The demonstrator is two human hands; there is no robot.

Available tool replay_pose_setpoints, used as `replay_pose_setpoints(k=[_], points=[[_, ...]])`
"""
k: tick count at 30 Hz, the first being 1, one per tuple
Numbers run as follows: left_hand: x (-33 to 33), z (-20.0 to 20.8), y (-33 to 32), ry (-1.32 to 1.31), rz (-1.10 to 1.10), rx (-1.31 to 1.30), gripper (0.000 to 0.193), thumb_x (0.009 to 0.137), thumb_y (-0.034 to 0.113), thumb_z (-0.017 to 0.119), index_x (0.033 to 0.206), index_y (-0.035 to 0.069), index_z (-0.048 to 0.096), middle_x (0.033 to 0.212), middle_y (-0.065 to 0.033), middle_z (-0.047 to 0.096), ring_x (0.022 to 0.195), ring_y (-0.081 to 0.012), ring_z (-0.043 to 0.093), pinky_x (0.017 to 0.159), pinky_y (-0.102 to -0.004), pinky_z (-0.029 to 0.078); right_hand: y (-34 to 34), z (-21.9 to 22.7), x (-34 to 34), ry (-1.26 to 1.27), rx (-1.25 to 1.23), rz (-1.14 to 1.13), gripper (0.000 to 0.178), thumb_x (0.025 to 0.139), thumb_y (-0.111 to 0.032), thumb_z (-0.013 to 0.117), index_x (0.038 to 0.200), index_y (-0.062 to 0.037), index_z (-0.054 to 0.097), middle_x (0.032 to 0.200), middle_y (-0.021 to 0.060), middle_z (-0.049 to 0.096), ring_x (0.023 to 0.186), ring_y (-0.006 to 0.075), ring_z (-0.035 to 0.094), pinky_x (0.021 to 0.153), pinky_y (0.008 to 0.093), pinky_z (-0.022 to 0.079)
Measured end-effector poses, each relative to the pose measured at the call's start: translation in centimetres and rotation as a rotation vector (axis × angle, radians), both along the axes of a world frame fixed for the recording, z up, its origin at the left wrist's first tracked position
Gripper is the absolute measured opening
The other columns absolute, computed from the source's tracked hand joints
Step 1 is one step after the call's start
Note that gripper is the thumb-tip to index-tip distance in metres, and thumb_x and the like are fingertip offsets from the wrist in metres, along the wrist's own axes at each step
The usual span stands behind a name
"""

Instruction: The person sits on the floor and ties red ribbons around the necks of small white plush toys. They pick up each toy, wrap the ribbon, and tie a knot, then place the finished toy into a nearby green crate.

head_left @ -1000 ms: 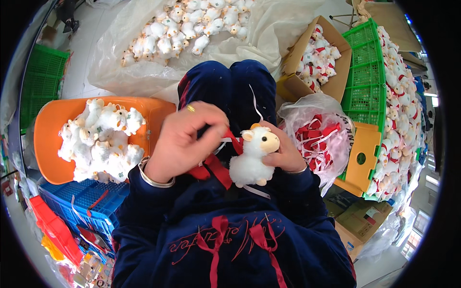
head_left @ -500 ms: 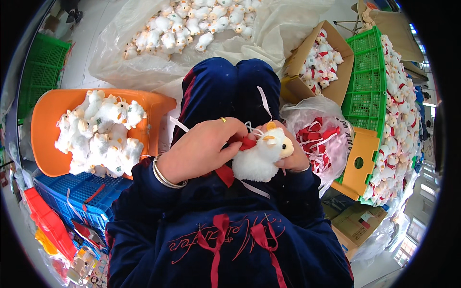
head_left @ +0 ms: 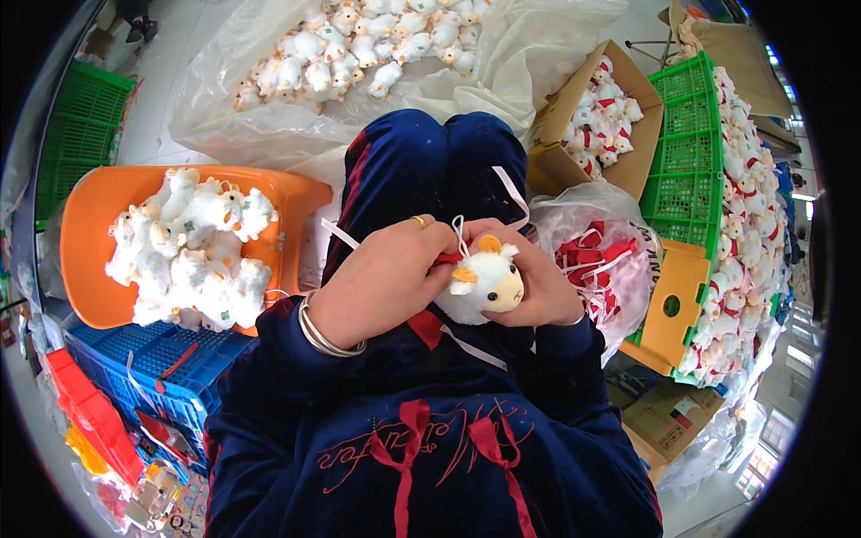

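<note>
Two hands at frame centre: right hand (head_left: 529,287) grips plush lamb (head_left: 480,287); left hand (head_left: 381,282) pinches red ribbon (head_left: 446,259); keep it taut

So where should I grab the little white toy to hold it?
Probably round its soft body, from the right side. The toy lies with its face toward the camera, and the right hand already cups its back there. That leaves the neck free, where the left hand pinches the red ribbon.

Between the hands, a white toy (head_left: 482,285) with orange ears; red ribbons (head_left: 596,254) to their right; an orange tray (head_left: 99,242) to their left.
</note>
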State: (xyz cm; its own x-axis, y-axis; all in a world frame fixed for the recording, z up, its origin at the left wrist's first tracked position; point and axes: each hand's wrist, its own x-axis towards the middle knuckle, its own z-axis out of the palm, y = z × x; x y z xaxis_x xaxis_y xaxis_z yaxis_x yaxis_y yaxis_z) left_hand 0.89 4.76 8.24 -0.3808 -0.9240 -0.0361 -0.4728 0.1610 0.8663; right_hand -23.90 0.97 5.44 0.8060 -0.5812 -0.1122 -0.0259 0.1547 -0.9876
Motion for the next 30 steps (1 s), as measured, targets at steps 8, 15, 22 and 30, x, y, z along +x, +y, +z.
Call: replay_pose_setpoints(k=[8, 15, 22, 30], points=[[-1.7, -1.0, 0.6, -0.027, 0.161, -0.287, 0.019, 0.083, 0.003, 0.073, 0.102, 0.002, 0.068, 0.09, -0.0117, 0.062, 0.083, -0.0324, 0.064, 0.073, -0.0407, 0.053, 0.2, 0.3, 0.9, -0.042, -0.133, 0.033, 0.067, 0.077, -0.01, 0.085, 0.137, -0.0066, 0.057, 0.148, 0.0135, 0.046, 0.137, 0.0282, 0.047, 0.114, 0.0398, 0.037], [0.5, -1.4, 1.5, 0.163, 0.111, 0.021, 0.019, 0.088, 0.003, 0.07, 0.108, 0.002, 0.07, 0.094, -0.0099, 0.062, 0.084, -0.0244, 0.066, 0.076, -0.0343, 0.053, 0.8, 0.1, 0.8, 0.102, -0.158, -0.163, 0.068, 0.078, -0.003, 0.087, 0.138, -0.0057, 0.056, 0.136, 0.0071, 0.053, 0.124, 0.0185, 0.056, 0.105, 0.0324, 0.045], [0.2, -2.8, 1.0, 0.157, 0.145, 0.088, 0.041, 0.084, 0.025, 0.079, 0.111, -0.002, 0.066, 0.096, -0.0143, 0.06, 0.085, -0.0298, 0.063, 0.074, -0.0377, 0.052, 1.2, 0.6, 2.9, 0.394, -0.137, -0.337, 0.062, 0.082, -0.009, 0.083, 0.136, -0.0021, 0.055, 0.115, 0.0051, 0.061, 0.105, 0.0161, 0.064, 0.088, 0.0305, 0.053], [-0.9, -4.2, 0.8, 0.048, 0.228, 0.099, 0.039, 0.081, 0.023, 0.082, 0.109, -0.001, 0.069, 0.097, -0.0119, 0.064, 0.082, -0.0257, 0.067, 0.075, -0.0352, 0.054, 0.5, -0.3, 2.7, 0.336, -0.017, -0.393, 0.041, 0.093, -0.003, 0.061, 0.133, 0.0039, 0.06, 0.112, 0.0149, 0.072, 0.093, 0.0191, 0.07, 0.081, 0.0303, 0.055]])
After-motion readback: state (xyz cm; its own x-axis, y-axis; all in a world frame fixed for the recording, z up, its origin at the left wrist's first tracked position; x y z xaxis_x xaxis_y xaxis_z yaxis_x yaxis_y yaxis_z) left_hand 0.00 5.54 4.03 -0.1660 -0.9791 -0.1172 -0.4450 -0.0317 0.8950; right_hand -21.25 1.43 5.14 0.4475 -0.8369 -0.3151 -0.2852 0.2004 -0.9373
